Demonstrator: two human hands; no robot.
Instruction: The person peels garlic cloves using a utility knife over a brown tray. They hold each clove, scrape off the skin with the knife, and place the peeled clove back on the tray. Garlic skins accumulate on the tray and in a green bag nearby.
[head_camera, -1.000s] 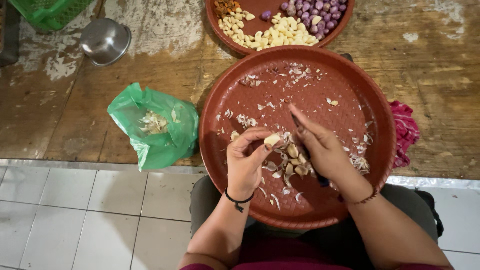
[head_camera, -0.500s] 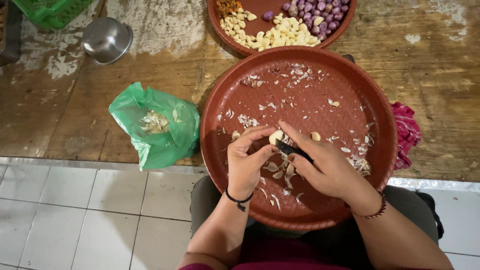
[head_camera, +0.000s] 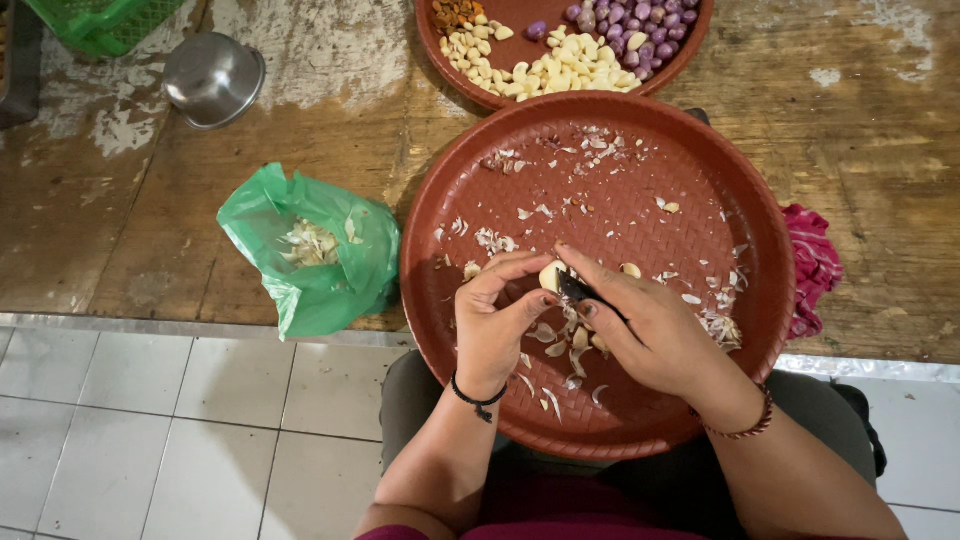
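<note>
My left hand (head_camera: 492, 325) pinches a pale garlic clove (head_camera: 551, 275) at the fingertips, grip closed on it, thumb and index curled round its lower side. My right hand (head_camera: 650, 330) is closed on a small dark knife (head_camera: 578, 290), whose blade end touches the clove; the handle is hidden in my palm. Both hands hover over the near half of a big round red-brown tray (head_camera: 740, 200) that overhangs the tabletop (head_camera: 150, 250) edge onto my lap. The clove is above the tray's middle, slightly toward me.

Papery garlic skins (head_camera: 560, 355) lie scattered on the tray, thickest under my hands, with more near the far rim. One loose peeled clove (head_camera: 631, 270) sits just beside my right index finger.

A second red-brown tray (head_camera: 450, 60) lies beyond, touching or overlapping the first one's far rim, and holds peeled cloves (head_camera: 570, 65) and purple shallots (head_camera: 630, 25). A green plastic bag (head_camera: 330, 270) with skins inside sits to the left, near the tray. A metal bowl (head_camera: 212, 78) is upside down at far left. A green basket (head_camera: 100, 20) is at the top-left corner. A pink cloth (head_camera: 812, 265) peeks out from under the tray's right rim. There is a black band on my left wrist and a beaded bracelet on my right.
</note>
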